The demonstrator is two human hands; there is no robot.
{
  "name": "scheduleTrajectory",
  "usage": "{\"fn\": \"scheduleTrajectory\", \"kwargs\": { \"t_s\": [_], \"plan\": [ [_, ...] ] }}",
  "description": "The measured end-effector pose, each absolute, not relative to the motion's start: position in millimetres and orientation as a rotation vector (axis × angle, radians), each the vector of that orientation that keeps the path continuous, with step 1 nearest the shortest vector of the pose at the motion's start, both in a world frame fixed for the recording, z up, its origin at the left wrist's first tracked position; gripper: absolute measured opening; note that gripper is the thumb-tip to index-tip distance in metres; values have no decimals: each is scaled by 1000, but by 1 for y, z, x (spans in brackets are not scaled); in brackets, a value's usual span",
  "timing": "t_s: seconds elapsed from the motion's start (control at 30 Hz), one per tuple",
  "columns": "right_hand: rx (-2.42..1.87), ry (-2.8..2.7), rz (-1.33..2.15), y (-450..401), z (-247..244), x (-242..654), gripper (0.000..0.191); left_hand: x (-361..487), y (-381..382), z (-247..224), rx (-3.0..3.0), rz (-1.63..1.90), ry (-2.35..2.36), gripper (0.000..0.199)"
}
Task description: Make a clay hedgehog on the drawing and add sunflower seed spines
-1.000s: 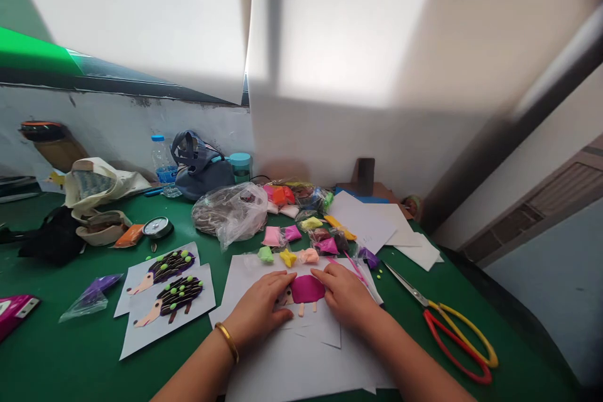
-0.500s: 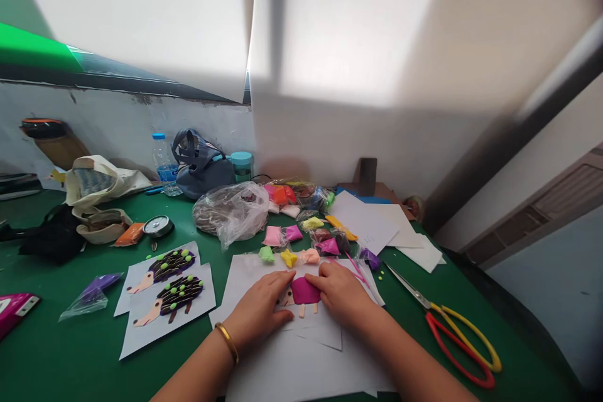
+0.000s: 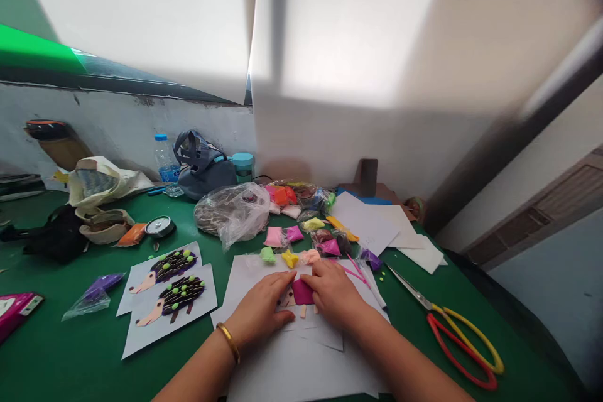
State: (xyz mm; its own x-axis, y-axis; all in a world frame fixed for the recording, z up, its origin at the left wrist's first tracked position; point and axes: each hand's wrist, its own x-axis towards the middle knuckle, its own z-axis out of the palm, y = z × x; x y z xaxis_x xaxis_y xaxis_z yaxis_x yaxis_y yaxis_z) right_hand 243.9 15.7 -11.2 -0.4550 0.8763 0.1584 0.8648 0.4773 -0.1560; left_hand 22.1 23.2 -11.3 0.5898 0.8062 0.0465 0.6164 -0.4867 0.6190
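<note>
The pink clay [image 3: 303, 293] is on a small white card [image 3: 330, 337], btwn the person's two hands, w/ a big white sheet [image 3: 301, 380] under the card. The L hand [image 3: 264, 301] lies loose, fingers out and thumb apart, not gripping anything that shows. Its fingertips come close to the clay's top L corner. The R hand [image 3: 332, 292] has bent fingers, w/ tips on the R part of the clay; can't see if they pinch it or just push.

The clay is prob. v. light and soft, maybe a bit sticky, so a hard poke could leave a dent. Best to touch it w/ flat finger pads & lift it by the card's edges. The two pale legs [image 3: 303, 311] look easiest to knock loose.

The pale face [image 3: 288, 297] is at the L end, so the animal looks L; the L hand hides its tip. Its long way prob. runs L to R across the front of the person, w/ the legs toward the person. The R hand covers the R end, so can't see where it stops.
</note>
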Motion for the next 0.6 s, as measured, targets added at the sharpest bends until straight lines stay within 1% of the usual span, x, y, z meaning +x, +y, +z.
{"fn": "scheduleTrajectory", "kwargs": {
  "t_s": [0.27,0.4,0.6],
  "plan": [
    [-1510,-2564,24,12,-6,239,31,22,24,-13,2268,463,1122,79],
    [-1493,-2578,-22,12,-5,236,25,22,24,-12,2264,462,1127,79],
    [-1498,-2535,85,13,-11,232,26,22,23,-13,2275,445,1125,79]
  ]
}}
